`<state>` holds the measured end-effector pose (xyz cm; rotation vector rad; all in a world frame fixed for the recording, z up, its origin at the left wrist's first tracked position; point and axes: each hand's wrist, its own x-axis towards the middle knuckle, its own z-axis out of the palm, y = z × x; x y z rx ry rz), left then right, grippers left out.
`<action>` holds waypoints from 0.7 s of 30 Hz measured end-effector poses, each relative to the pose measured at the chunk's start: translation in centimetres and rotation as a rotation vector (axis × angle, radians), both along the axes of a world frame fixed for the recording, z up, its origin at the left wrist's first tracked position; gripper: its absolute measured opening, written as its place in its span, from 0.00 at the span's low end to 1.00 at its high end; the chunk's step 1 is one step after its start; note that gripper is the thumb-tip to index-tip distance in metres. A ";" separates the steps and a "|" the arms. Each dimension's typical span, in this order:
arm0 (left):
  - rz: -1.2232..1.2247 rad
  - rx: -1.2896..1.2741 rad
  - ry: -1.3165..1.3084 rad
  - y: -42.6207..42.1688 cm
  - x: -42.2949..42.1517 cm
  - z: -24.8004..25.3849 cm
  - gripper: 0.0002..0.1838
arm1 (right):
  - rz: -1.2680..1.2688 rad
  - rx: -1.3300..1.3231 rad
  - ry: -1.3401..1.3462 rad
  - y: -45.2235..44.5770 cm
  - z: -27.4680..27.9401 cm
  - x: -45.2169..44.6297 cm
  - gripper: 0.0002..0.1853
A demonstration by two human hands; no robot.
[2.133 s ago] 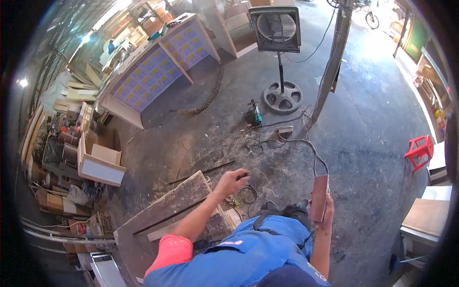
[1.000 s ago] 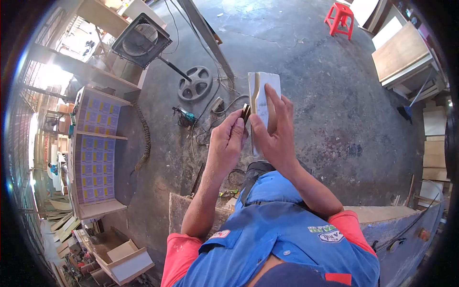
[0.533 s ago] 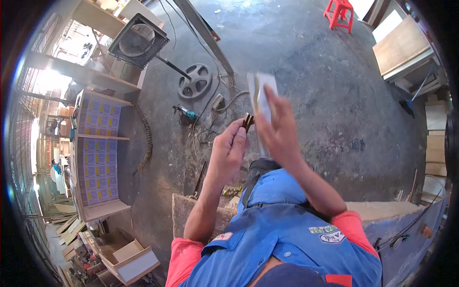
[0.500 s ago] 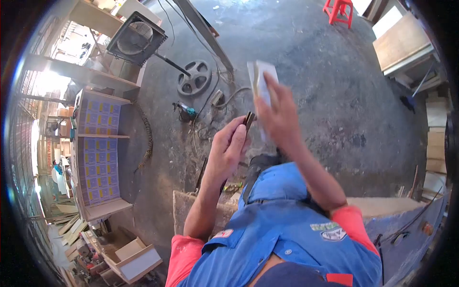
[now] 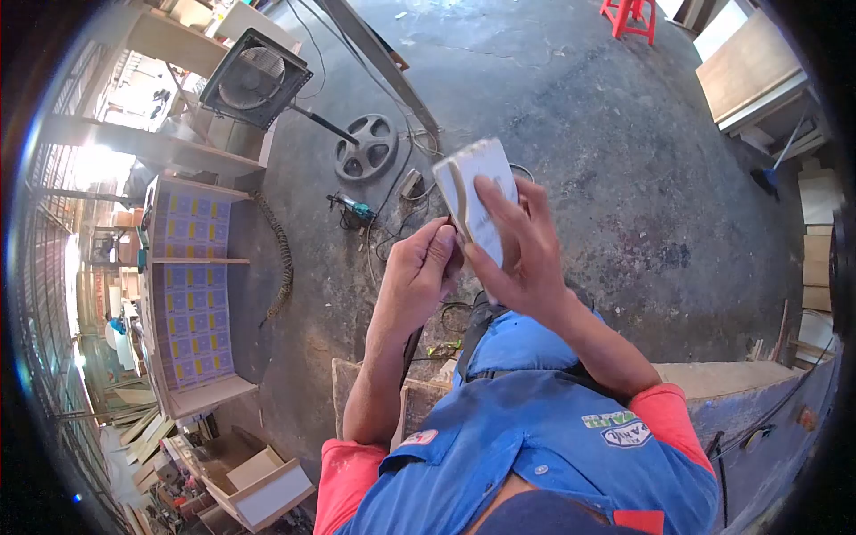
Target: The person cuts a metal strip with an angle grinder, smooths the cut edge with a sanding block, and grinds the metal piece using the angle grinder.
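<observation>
In the spread, gripping right hand (image 5: 528, 263) sits a white block (image 5: 475, 212), beside the left hand (image 5: 417, 267) pinching a dark strip (image 5: 451, 218).

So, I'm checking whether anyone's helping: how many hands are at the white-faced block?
2: the right hand, gripping the white-faced block, and the left hand, close by its left edge. No other hands show there.

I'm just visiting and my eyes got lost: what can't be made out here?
All in the head view:
Block: back hidden, turned away; right hand covers part of its front.
Dark strip: partly hidden by left hand.
Stool: cut off by top edge.
Sheets: fine detail too small.
</observation>
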<state>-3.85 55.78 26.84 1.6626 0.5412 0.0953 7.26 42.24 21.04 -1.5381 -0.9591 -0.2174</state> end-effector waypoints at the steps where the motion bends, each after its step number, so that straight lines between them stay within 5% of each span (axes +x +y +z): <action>1: -0.003 -0.002 -0.004 0.1 0.2 0.2 0.21 | -0.018 -0.019 -0.031 0.5 0.5 0.6 0.36; 3: -0.029 0.000 0.018 0.5 0.1 0.7 0.20 | -0.025 -0.057 0.120 1.2 0.5 1.8 0.35; 9: -0.022 0.075 -0.033 -0.2 -0.2 -0.3 0.19 | 0.015 -0.029 -0.067 0.3 1.5 1.1 0.33; 11: 0.010 -0.016 -0.022 -0.7 -0.4 0.6 0.18 | -0.102 -0.189 0.125 0.3 0.9 3.2 0.33; 13: 0.019 -0.082 -0.037 -0.1 0.4 1.2 0.17 | -0.100 -0.065 0.208 -0.2 0.4 3.1 0.34; 19: 0.065 0.019 -0.065 -0.5 1.0 0.3 0.14 | -0.043 0.087 0.313 -0.3 0.3 -1.4 0.38; 21: 0.059 0.269 -0.148 -1.0 1.3 0.3 0.13 | -0.061 0.061 0.291 -0.2 -0.2 -2.3 0.39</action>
